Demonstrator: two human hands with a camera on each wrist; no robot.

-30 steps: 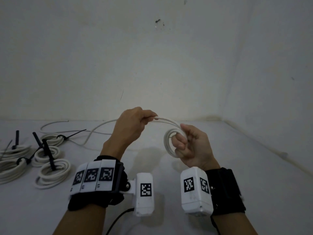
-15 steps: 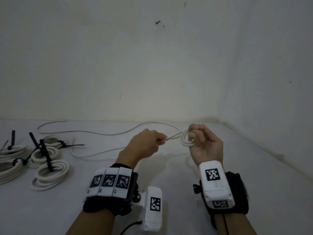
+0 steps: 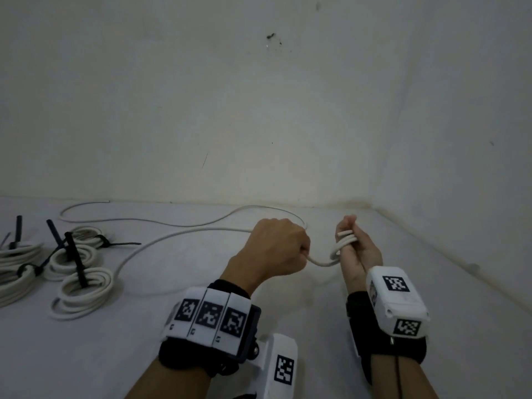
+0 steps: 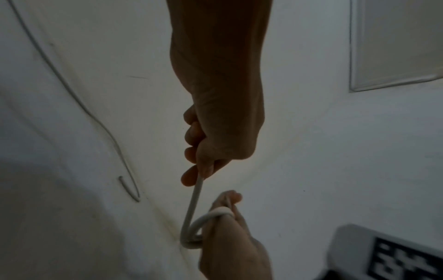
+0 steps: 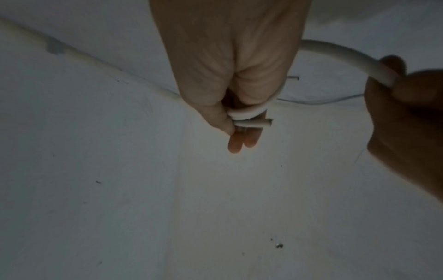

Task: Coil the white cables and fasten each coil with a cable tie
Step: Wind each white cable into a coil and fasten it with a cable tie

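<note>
Our right hand (image 3: 355, 249) held a small coil (image 3: 342, 243) of the white cable (image 3: 172, 237), its thumb pressing the loops and the cut cable end (image 5: 254, 123) against the fingers (image 5: 242, 140), which pointed away from the wrist and lay fairly straight under the turns. From the bottom of that coil a short stretch of cable curved across to our left hand (image 3: 276, 249), which was closed into a fist round it, the fingers curled tight on the strand just beside the right hand. Both hands hovered above the white floor (image 3: 316, 312), near the corner where two pale walls (image 3: 259, 110) met. Beyond the left fist the cable ran out to the left, dropped to the floor and swept in a long loose curve along the foot of the back wall, its far end lying near the wall at the left. Well apart on the left of the floor lay several finished coils (image 3: 83, 292), each cinched with a black cable tie (image 3: 76, 262) whose long tail stuck up or out to the side; how many coils there were in all we could not tell, as the leftmost ran out of view. Both wrists carried black straps with white camera housings (image 3: 398, 298) bearing square black-and-white markers (image 3: 210, 315).
</note>
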